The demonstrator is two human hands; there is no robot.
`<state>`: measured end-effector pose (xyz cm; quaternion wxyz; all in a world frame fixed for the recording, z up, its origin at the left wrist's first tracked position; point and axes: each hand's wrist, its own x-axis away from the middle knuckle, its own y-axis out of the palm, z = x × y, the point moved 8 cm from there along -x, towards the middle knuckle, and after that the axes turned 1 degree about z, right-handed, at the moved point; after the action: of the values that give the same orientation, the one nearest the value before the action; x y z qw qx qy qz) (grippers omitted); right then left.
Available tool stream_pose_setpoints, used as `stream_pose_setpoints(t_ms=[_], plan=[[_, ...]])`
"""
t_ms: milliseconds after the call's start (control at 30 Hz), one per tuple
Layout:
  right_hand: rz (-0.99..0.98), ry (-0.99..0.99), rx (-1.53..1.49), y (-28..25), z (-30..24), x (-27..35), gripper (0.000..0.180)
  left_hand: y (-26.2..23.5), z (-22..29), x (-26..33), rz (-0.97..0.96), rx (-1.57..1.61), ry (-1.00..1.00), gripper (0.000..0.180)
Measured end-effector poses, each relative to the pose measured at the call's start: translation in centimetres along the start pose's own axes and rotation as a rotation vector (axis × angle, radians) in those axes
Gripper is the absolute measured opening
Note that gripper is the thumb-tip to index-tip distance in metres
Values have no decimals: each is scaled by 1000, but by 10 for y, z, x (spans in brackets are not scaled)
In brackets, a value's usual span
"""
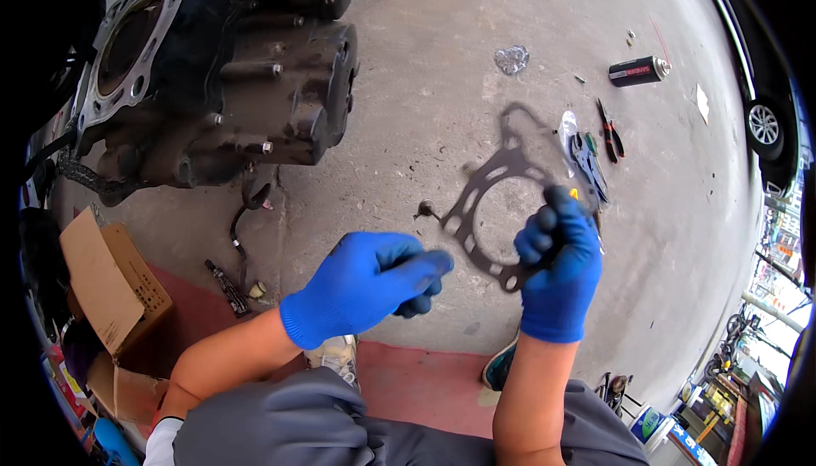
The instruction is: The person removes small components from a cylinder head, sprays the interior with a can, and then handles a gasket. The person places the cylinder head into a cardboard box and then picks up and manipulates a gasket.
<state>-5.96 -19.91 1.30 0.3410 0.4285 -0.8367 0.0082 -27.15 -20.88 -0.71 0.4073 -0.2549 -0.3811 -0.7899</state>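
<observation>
Gasket: you hold the flat grey head gasket (pixel 489 211) in the air over the concrete floor (pixel 408 126), just right of the picture's centre; its shadow falls at 12 o'clock from it.
Right hand: your right hand (pixel 557 266), in a blue glove, is clamped on the gasket's lower right edge, thumb over the face and fingers behind.
Left hand: your left hand (pixel 374 283), also gloved in blue, is curled closed with its fingertips at the gasket's lower left rim; whether it pinches the rim or only touches it, you cannot tell from here.
Doing it well: judging by how thin the sheet looks, support it at two opposite edges and keep it flat so it does not kink. Turn it until the big bore and the small holes match the engine block (pixel 212 75) at 10 o'clock, whose open cylinder and studs face up. Keep grit from the floor off both faces.
Spray can: a black can (pixel 637 71) with a light cap lies on its side at 2 o'clock.
Cardboard: an open brown box (pixel 110 283) sits at 8 o'clock, flaps spread.
Tools: red-handled pliers (pixel 609 130) and a clear packet lie at 1 o'clock from the gasket.
Signs: small bright packages show at 5 o'clock, too small to describe.
</observation>
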Motion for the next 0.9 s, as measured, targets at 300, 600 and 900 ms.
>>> stream_pose_setpoints(t_ms=[300,600,900], plan=[[-6,73,73,28,18,16,11,1,21,-15,-80,291,210,27],[-81,-84,-41,36,-6,3,8,-22,-8,-1,-7,87,243,49],[53,-164,-164,17,-49,-22,6,33,22,-18,-194,8,246,31]])
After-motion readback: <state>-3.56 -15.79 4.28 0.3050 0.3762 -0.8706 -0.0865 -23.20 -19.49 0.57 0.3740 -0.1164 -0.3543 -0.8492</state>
